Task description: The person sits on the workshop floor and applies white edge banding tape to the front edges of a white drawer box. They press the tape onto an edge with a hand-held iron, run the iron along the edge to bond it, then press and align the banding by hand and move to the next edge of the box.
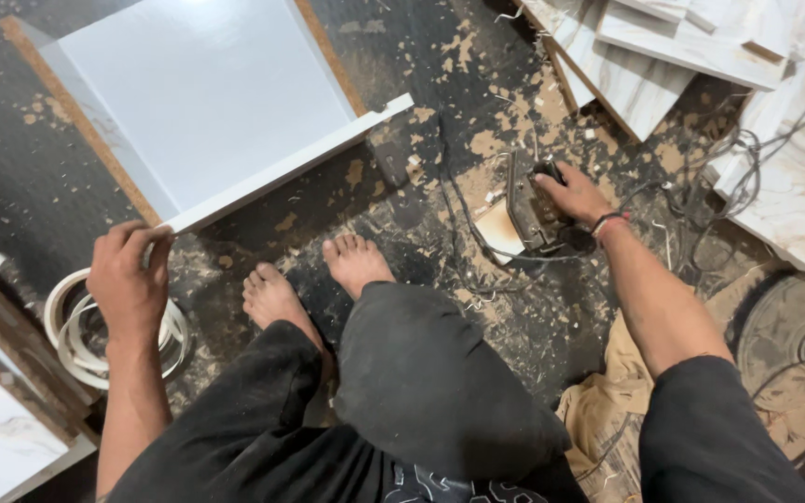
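The left hand (128,279) is gripping the near corner of a white laminated panel (207,102), its fingers (146,237) curling closed over the thin white front edge while the panel is lying tilted on the floor (11,186). The right hand (575,194) is wrapping closed around the handle of a dark metal iron (533,210), which is sitting on a small pale offcut on the floor, well apart from the panel. Risk, as a judgement: the iron's cord (463,224) is trailing in loops across the floor near the bare feet (314,275), so lifting the tool could be snagging it; a hot sole plate close to unprotected skin could also be causing a burn (whether it is heated cannot be told). The panel face is looking smooth and glossy, with raw brown particle-board edges along two sides. A coil of white edge band (76,321) is lying just below the left hand, flat and ribbon-like. Marbled laminate boards (645,65) are stacking at the upper right, and the dark floor is carrying sawdust and pale shavings.
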